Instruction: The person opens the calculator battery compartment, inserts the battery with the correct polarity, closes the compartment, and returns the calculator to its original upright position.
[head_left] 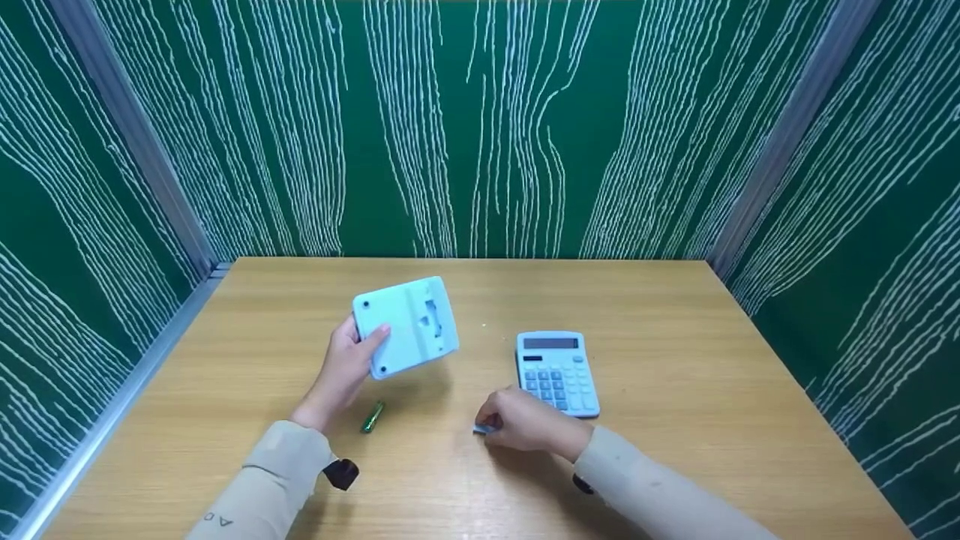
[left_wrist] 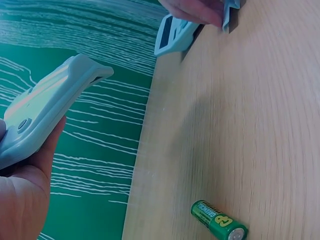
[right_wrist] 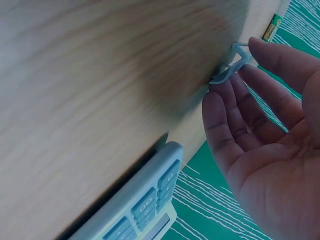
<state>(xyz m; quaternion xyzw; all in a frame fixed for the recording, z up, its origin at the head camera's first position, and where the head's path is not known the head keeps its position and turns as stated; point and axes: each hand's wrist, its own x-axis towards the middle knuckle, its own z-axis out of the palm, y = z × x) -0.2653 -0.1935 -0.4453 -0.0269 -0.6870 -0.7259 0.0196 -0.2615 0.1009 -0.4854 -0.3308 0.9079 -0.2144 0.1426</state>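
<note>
My left hand [head_left: 349,364] grips a light blue calculator [head_left: 401,330] by its side, thumb across the back, raised off the table. Its back faces up, with the battery compartment [head_left: 433,318] uncovered. Between thumb and fingers, my right hand [head_left: 525,420] pinches a small light blue battery cover [right_wrist: 235,67], close over the tabletop. A green battery [head_left: 373,417] lies on the table below the left hand; the left wrist view shows the battery [left_wrist: 219,221] at its lower edge. Just beyond the right hand a second light blue calculator [head_left: 556,373] lies face up, its lower keys partly hidden by that hand.
The wooden table [head_left: 637,315] reaches back to a green wall [head_left: 465,150] with white wavy lines. Similar panels and grey metal posts [head_left: 780,135] stand at both sides. Dark wrist straps [head_left: 341,474] show at the sleeves.
</note>
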